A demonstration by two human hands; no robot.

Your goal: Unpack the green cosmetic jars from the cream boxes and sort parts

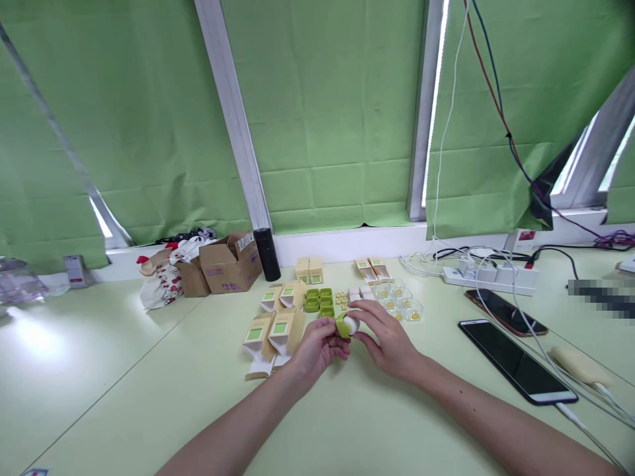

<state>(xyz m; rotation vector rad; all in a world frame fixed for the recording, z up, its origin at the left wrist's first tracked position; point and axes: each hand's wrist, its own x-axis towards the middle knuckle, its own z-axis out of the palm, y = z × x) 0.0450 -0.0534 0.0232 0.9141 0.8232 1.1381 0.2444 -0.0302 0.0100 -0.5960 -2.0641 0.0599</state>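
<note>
My left hand [322,345] is closed around a small green plastic holder [342,328], gripping its side. Against the holder's opening sits a smooth white rounded piece [352,325], pinched by the fingertips of my right hand [384,336]. How deep it sits in the holder I cannot tell. Just beyond my hands lie several empty-looking green square trays [326,301], small yellow pieces [340,297] and pale pink-white blocks [366,293]. Clear plastic cups [404,303] with yellow centres stand behind my right hand. Left of my left hand lie open kraft boxes [255,336] with green windows.
Closed kraft boxes [309,270] and more open ones [373,270] stand farther back. At back left are a cardboard carton [232,264], a black cylinder [267,254] and a cloth bag [163,284]. Phones [516,360], cables and a power strip [489,274] occupy the right side.
</note>
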